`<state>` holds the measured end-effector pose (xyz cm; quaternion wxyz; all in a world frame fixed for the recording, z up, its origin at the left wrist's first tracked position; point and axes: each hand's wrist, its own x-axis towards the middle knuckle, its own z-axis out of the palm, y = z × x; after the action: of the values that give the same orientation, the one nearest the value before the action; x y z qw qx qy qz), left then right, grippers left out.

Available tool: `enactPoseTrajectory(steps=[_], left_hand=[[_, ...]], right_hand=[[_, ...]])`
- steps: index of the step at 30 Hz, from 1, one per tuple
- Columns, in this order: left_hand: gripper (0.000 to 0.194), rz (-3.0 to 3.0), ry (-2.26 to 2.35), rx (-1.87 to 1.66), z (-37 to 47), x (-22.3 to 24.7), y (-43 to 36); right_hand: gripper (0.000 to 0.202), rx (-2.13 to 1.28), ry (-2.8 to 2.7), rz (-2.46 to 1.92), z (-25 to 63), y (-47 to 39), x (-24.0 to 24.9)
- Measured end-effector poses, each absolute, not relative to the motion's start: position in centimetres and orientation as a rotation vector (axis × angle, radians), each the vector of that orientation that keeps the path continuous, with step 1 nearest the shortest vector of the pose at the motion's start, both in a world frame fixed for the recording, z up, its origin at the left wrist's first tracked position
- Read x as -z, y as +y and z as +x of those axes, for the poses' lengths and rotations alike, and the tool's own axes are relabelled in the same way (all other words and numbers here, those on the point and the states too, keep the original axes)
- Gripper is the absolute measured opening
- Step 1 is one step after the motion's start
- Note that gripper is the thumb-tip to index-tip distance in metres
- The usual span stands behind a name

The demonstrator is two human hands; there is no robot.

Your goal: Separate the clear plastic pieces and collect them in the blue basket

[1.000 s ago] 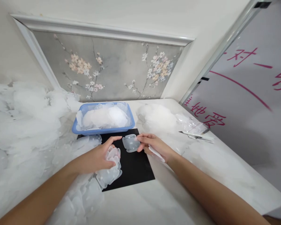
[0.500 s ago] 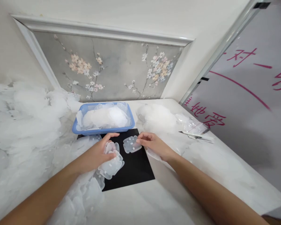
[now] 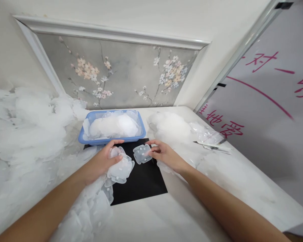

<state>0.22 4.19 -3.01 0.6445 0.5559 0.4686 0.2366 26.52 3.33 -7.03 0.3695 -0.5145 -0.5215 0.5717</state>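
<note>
My left hand (image 3: 104,161) is closed on a few overlapping translucent plastic pieces (image 3: 120,169) with small white dots, above the left part of a black mat (image 3: 146,183). Between the thumb and fingers of my right hand (image 3: 164,155) is the right edge of a single translucent piece (image 3: 142,154) with white dots. That piece is over the upper part of the mat, a short gap away from the pieces in my left hand.
Behind the mat stands a blue basket (image 3: 111,140) full of similar pieces. A large heap of pieces (image 3: 27,134) covers the left side. At the right are another pile (image 3: 169,126), a clear plastic bag (image 3: 204,132) and tweezers (image 3: 213,147). A whiteboard (image 3: 262,111) stands beyond.
My left hand has risen slightly with its pieces, which now look more upright. The single piece in my right hand has tilted a little, and the right fingers have spread somewhat.
</note>
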Motion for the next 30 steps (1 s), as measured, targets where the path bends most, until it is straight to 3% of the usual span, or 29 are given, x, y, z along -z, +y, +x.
enactPoseTrajectory(steps=[4, 11, 16, 30], left_hand=[[0.065, 1.222, 1.045, -0.545, 0.2, 2.9, 4.2], [0.065, 1.234, 1.002, -0.599, 0.5, 3.1, 4.2], [0.059, 1.266, 0.999, -0.671, 0.8, 3.5, 4.2], [0.045, 1.176, 1.132, -0.701, 1.1, 2.8, 4.0]], right_hand=[[0.007, -1.438, -1.163, -1.265, 25.8, 3.2, 6.9], [0.05, -1.653, -1.129, -1.236, 23.6, 1.7, 6.4], [0.043, -1.694, -1.273, -1.181, 21.5, 0.5, 6.5], [0.042, -1.708, -0.996, -1.155, 22.8, 1.7, 7.1]])
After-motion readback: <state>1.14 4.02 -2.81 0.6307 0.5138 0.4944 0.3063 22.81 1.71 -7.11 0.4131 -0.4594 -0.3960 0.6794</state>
